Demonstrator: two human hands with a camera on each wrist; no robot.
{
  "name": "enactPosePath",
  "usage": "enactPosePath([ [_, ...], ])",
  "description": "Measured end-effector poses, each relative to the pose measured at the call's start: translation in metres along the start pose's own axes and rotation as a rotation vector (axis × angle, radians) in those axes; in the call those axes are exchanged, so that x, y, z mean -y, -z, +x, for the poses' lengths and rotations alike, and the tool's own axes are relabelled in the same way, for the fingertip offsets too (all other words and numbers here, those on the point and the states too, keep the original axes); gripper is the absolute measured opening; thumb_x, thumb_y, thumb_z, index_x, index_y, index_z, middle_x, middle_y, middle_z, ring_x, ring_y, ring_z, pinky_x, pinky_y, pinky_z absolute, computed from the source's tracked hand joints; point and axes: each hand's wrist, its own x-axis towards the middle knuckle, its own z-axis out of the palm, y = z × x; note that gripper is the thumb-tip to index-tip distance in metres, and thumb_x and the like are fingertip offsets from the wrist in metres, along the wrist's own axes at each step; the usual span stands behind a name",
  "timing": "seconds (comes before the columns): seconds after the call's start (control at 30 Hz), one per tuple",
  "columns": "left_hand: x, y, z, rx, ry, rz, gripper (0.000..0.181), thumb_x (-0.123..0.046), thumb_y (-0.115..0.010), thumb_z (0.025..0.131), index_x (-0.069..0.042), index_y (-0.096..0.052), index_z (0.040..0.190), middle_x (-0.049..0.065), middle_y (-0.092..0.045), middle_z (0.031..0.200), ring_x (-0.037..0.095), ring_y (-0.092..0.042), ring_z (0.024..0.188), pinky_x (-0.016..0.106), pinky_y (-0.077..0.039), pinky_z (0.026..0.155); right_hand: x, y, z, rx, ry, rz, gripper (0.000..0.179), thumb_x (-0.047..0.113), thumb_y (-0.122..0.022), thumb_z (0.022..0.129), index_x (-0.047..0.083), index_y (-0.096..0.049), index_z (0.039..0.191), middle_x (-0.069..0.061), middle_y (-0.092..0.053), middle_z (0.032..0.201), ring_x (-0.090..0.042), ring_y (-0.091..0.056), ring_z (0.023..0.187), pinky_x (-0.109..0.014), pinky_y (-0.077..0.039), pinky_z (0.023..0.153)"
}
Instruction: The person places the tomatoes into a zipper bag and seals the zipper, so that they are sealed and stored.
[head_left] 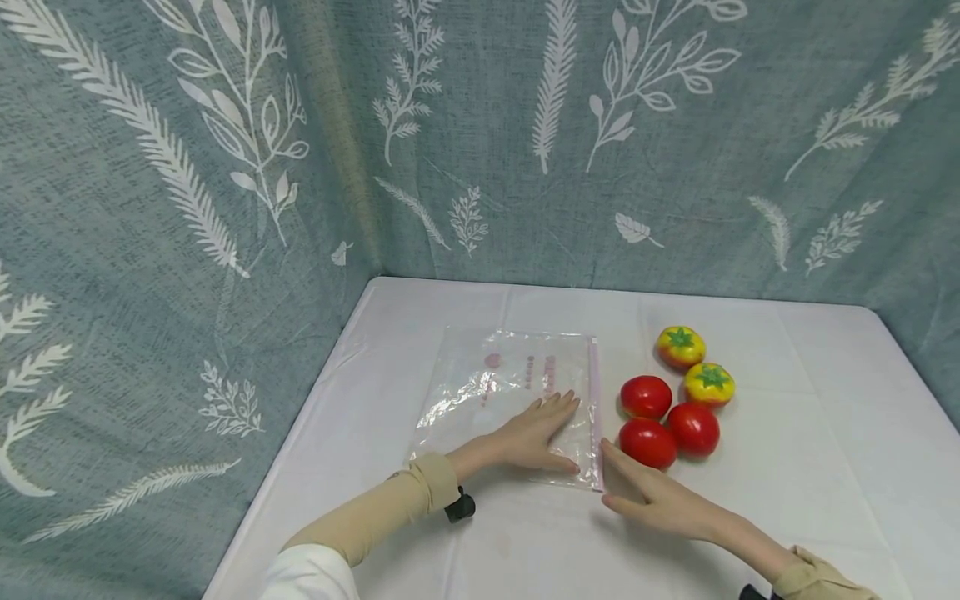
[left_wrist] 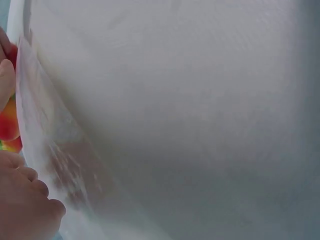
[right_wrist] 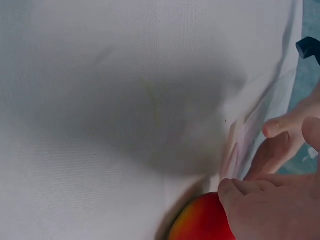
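A clear plastic zip bag [head_left: 463, 379] with pink print lies flat on the white table. My left hand [head_left: 531, 437] rests on its right half, fingers spread and straight. Along the bag's right edge runs a pink zip strip [head_left: 596, 392]. Close to the lower end of that strip is my right hand [head_left: 663, 502], its fingers extended; whether it touches the strip I cannot tell. Just beyond the right hand sit three red tomato-like fruits [head_left: 647, 443], one also visible as a red fruit [right_wrist: 202, 220] beside that hand in the right wrist view.
Two more fruits, yellow on top with green leaves [head_left: 681, 346], stand behind the red ones. White cloth covers the table [head_left: 810, 433]. A blue-green curtain [head_left: 480, 167] with white leaf patterns hangs behind and to the left.
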Motion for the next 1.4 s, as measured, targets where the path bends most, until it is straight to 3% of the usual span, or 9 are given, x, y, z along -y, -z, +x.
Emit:
enactPosePath([
  [0.53,0.006,-0.008,-0.002,0.026,-0.021,0.067,0.092,-0.053,-0.064,0.084,-0.008,-0.021,0.151,0.008,-0.010,0.160,0.026,-0.011,0.148,0.043,-0.011,0.122,-0.002,-0.005,0.003,-0.002,-0.032,0.008,0.077,0.042,-0.061,0.089,0.005,-0.028,0.149,-0.015,-0.031,0.154,-0.040,-0.027,0.141,-0.060,-0.038,0.105],
  [0.93,0.011,-0.009,-0.004,0.005,-0.052,-0.084,0.076,-0.042,-0.061,0.090,-0.009,-0.028,0.149,0.007,-0.015,0.159,0.027,-0.011,0.148,0.048,-0.005,0.122,-0.006,-0.007,0.008,0.017,-0.053,0.006,0.079,0.044,-0.060,0.089,0.011,-0.024,0.151,-0.012,-0.027,0.156,-0.039,-0.024,0.143,-0.063,-0.037,0.104],
  [1.17,0.015,-0.008,-0.008,0.019,-0.068,-0.125,0.070,-0.040,-0.055,0.094,-0.010,-0.025,0.150,0.005,-0.013,0.159,0.026,-0.009,0.148,0.046,-0.001,0.122,-0.008,-0.010,0.009,0.025,-0.060,0.002,0.080,0.044,-0.062,0.088,0.012,-0.025,0.151,-0.008,-0.027,0.157,-0.036,-0.024,0.144,-0.060,-0.038,0.105],
  [1.4,0.014,-0.005,-0.010,0.045,-0.075,-0.118,0.069,-0.040,-0.051,0.096,-0.011,-0.022,0.151,0.005,-0.012,0.160,0.026,-0.008,0.148,0.047,-0.002,0.122,-0.005,-0.012,0.008,-0.014,-0.018,-0.119,0.077,0.042,-0.063,0.088,0.013,-0.028,0.150,-0.005,-0.025,0.158,-0.031,-0.028,0.143,-0.054,-0.040,0.106],
])
